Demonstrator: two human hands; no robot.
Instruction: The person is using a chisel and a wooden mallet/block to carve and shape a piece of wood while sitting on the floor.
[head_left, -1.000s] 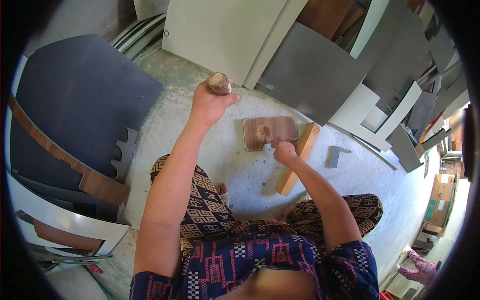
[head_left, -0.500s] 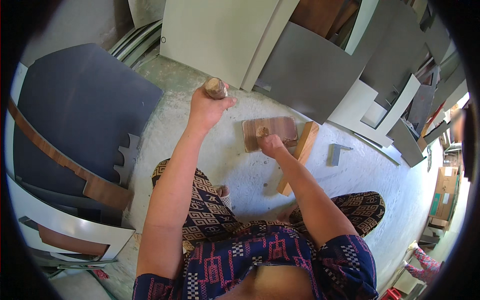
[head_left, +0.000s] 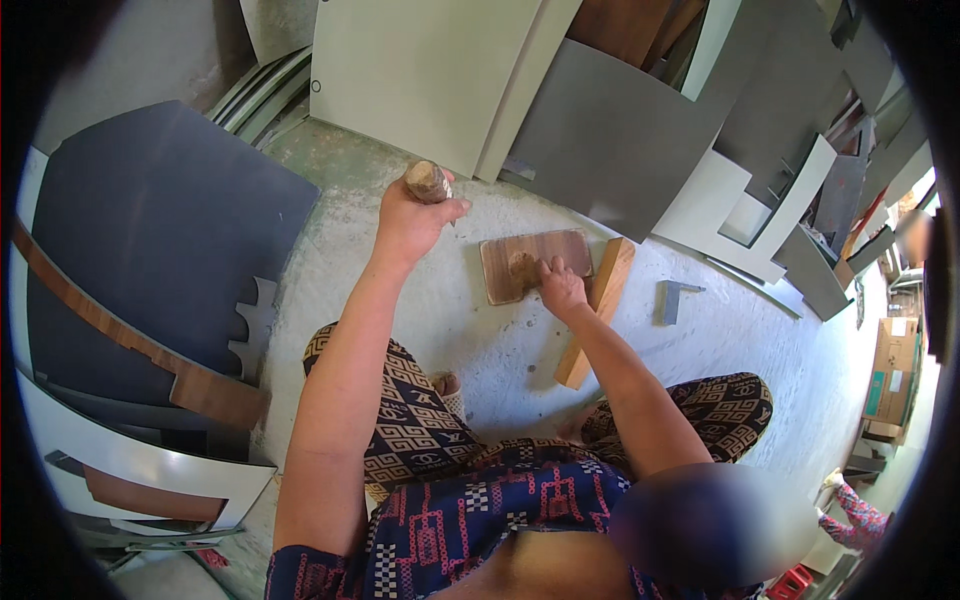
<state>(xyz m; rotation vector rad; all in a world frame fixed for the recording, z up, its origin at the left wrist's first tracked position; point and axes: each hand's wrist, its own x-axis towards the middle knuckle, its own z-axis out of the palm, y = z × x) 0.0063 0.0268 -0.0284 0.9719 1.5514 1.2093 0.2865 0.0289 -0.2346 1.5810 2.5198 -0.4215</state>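
My left hand (head_left: 408, 225) is wrapped round a thick brown wooden stick (head_left: 427, 182), its round cut end upward, raised in front of me at the left. Pale marks show on the stick beside my fingers. On the floor ahead lies a small rectangular wood-grain board (head_left: 508, 288) with worn edges and a rough, lighter brown patch near its middle. My right hand (head_left: 564, 290) is over the board's right part, fingers bent and drawn together. What they hold, if anything, is too small to make out.
Right of the board lies a wooden block (head_left: 595, 330), then a grey metal angle piece (head_left: 672, 300). Dark panels (head_left: 165, 220) lie at the left. A pale panel (head_left: 415, 80) and grey sheets (head_left: 625, 130) stand ahead. A cardboard box (head_left: 888, 375) and another person's patterned sleeve (head_left: 855, 515) show at the right.
My right hand has moved a little right and up, off the rough patch, uncovering more of the board. My left hand keeps the stick in nearly the same place.
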